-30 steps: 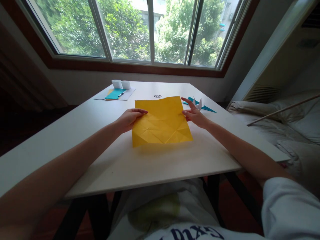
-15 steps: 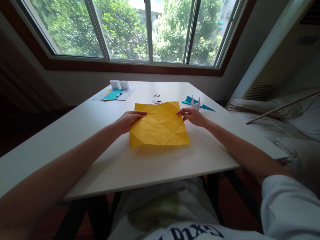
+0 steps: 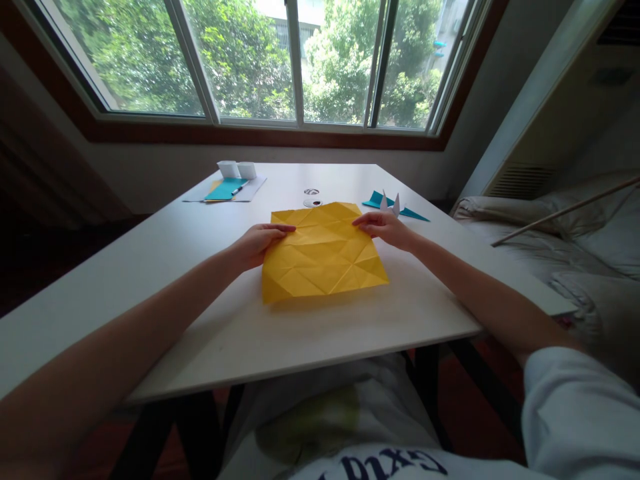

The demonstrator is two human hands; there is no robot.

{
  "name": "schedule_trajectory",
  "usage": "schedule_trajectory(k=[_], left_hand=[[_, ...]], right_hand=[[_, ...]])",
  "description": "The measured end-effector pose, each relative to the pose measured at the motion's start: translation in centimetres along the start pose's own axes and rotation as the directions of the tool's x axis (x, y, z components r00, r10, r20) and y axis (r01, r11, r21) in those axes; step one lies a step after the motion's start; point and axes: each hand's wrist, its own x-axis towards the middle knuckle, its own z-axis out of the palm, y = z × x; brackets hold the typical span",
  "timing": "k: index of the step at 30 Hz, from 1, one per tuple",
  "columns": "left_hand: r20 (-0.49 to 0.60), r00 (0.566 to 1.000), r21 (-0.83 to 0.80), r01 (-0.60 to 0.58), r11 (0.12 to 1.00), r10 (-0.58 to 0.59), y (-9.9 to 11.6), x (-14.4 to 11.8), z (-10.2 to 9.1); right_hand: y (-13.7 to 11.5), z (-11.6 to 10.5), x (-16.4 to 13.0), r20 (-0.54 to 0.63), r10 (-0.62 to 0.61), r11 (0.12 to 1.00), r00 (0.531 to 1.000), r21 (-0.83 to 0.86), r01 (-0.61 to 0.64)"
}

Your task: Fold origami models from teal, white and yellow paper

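Note:
A yellow sheet of paper (image 3: 325,257), marked all over with crossing creases, is spread open between my hands above the white table (image 3: 210,340). My left hand (image 3: 263,243) pinches its left edge, thumb on top and fingers mostly hidden beneath. On the opposite side, my right hand (image 3: 384,228) grips the right edge near the far corner. The paper's near edge hovers over the tabletop and casts a soft shadow. Just beyond my right hand lie a blue folded paper plane (image 3: 413,214) and a white folded paper figure with two upright points (image 3: 397,205).
At the far left, two white paper boxes (image 3: 237,169) stand by blue paper (image 3: 226,189) and a dark pen (image 3: 240,189) on white sheets. A round cable-hole cover (image 3: 313,203) sits mid-table. A padded seat with a thin stick (image 3: 565,212) is at right.
The yellow paper has turned slightly and its near edge has come a little closer to me, lower right corner shifting right. Both hands keep their hold.

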Motion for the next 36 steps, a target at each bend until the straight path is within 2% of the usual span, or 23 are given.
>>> schedule_trajectory(k=[5, 14, 19, 24, 30, 33, 36], left_hand=[[0.0, 1.0, 0.011, -0.006, 1.0, 0.006, 0.0, 0.1, -0.1], [0.018, 1.0, 0.027, -0.012, 1.0, 0.011, -0.2, 0.2, -0.2], [0.026, 1.0, 0.035, 0.005, 0.999, -0.006, -0.3, 0.1, -0.1], [0.061, 0.998, 0.033, 0.014, 0.999, -0.016, -0.3, -0.2, 0.0], [0.073, 0.997, 0.041, 0.013, 0.999, -0.016, -0.5, -0.2, -0.2], [0.085, 0.996, 0.037, 0.011, 0.999, -0.014, -0.6, 0.0, -0.3], [0.06, 0.998, 0.04, -0.004, 0.999, 0.002, -0.7, 0.1, -0.2]], right_hand=[[-0.6, 0.2, -0.1, -0.055, 0.017, 0.999, 0.998, 0.047, -0.015], [-0.3, 0.3, 0.0, -0.057, -0.035, 0.999, 0.998, -0.001, 0.035], [0.3, 0.4, 0.1, -0.003, -0.09, 0.993, 0.996, -0.075, 0.089], [0.6, 0.9, -0.1, 0.076, -0.094, 0.982, 0.993, -0.156, 0.105], [0.7, 1.5, -0.2, 0.114, -0.065, 0.975, 0.991, -0.205, 0.087], [0.8, 1.5, -0.1, 0.102, -0.067, 0.979, 0.993, -0.185, 0.085], [1.1, 1.4, 0.2, 0.033, -0.038, 0.989, 0.999, -0.142, 0.042]])
